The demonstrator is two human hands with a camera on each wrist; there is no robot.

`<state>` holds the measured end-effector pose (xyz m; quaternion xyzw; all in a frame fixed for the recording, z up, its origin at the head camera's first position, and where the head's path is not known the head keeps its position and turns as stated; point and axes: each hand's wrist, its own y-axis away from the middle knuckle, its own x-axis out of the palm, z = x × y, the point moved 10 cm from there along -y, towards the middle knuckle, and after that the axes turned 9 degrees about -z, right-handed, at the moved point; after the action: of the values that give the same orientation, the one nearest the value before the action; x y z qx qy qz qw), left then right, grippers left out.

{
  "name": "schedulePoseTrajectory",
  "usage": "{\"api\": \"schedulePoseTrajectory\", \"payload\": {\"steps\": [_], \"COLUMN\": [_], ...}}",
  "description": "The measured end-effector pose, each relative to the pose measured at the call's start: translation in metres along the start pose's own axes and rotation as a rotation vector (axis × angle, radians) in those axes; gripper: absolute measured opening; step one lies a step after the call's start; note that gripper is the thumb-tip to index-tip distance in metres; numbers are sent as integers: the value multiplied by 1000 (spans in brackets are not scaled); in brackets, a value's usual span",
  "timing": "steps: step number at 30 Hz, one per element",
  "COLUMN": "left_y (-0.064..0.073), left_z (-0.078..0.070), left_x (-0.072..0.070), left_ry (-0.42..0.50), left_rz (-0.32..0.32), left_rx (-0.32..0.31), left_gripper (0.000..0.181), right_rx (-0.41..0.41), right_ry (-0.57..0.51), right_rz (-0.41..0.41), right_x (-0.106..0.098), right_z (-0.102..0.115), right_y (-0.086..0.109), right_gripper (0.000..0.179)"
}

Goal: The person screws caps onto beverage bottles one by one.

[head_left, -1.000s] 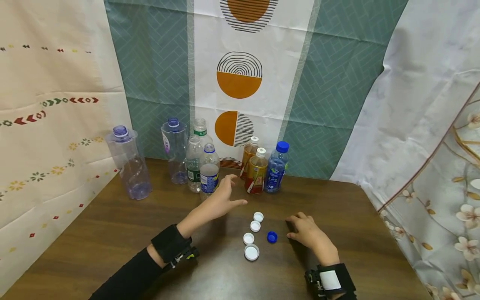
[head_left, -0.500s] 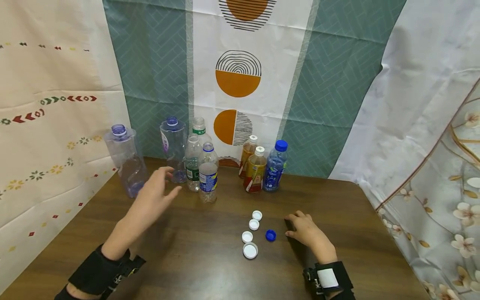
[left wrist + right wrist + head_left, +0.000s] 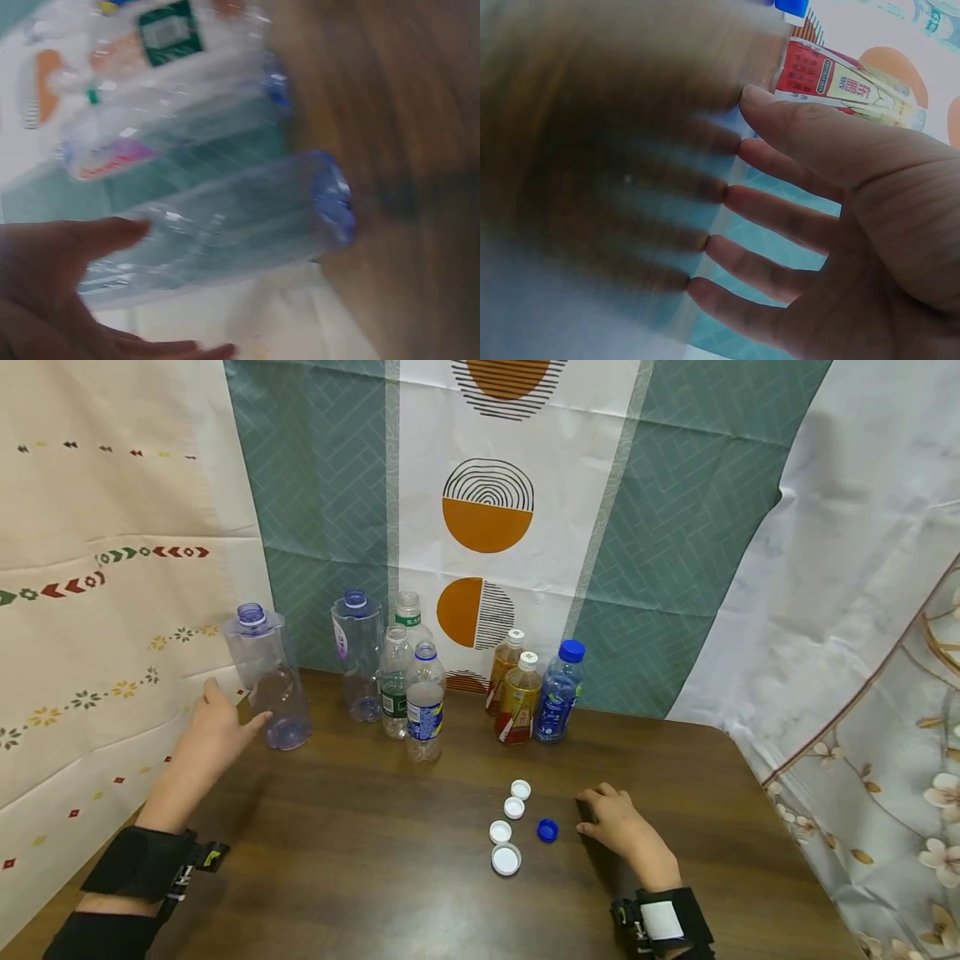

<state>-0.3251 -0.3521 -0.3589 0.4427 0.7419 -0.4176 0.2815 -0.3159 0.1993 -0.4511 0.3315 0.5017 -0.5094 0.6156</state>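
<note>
At the table's left, my left hand (image 3: 213,735) is spread beside a large clear purple-tinted bottle (image 3: 276,693) without a cap. In the left wrist view, the thumb lies over the side of that bottle (image 3: 225,225) and the other fingers stretch along its far side. My right hand (image 3: 618,822) rests with its fingertips on the tabletop, holding nothing; the right wrist view shows the fingers (image 3: 780,214) loosely bent. Left of it lie a blue cap (image 3: 547,831), a large white cap (image 3: 506,860) and several smaller white caps (image 3: 500,832).
Toward the back stand a second purple-tinted bottle (image 3: 362,668), an uncapped bottle with a blue label (image 3: 425,710) and a green-labelled bottle (image 3: 395,689). Right of them are two capped tea bottles (image 3: 517,702) and a blue-capped bottle (image 3: 555,702). Cloth hangs behind and beside the table (image 3: 360,860).
My left hand has swept left from beside the blue-labelled bottle to the large purple-tinted bottle at the far left. The right hand has stayed in place.
</note>
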Motion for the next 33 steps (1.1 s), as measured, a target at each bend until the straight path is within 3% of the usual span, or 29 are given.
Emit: {"api": "schedulePoseTrajectory", "payload": {"steps": [3,11,18,24,33], "left_y": [-14,-35,-41,-44,-41], "left_z": [8,16,24,16,9], "left_x": [5,35,49,46,39], "left_ry": [114,393,465,477,518], "left_rz": [-22,46,23,-54,-109], "left_rx": [-34,-95,-135,-117,-73], "left_gripper": [104,117,112,102,95], "right_rx": [9,25,19,17,34], "right_ry": [-7,-2,-7,-4,-3], "right_rz": [4,3,1,-3,13], "right_x": [0,0,1,0,3], "right_z": [-1,-3,-2,-2,-3], "right_y": [0,1,1,1,2], "right_gripper": [48,47,46,46,47]}}
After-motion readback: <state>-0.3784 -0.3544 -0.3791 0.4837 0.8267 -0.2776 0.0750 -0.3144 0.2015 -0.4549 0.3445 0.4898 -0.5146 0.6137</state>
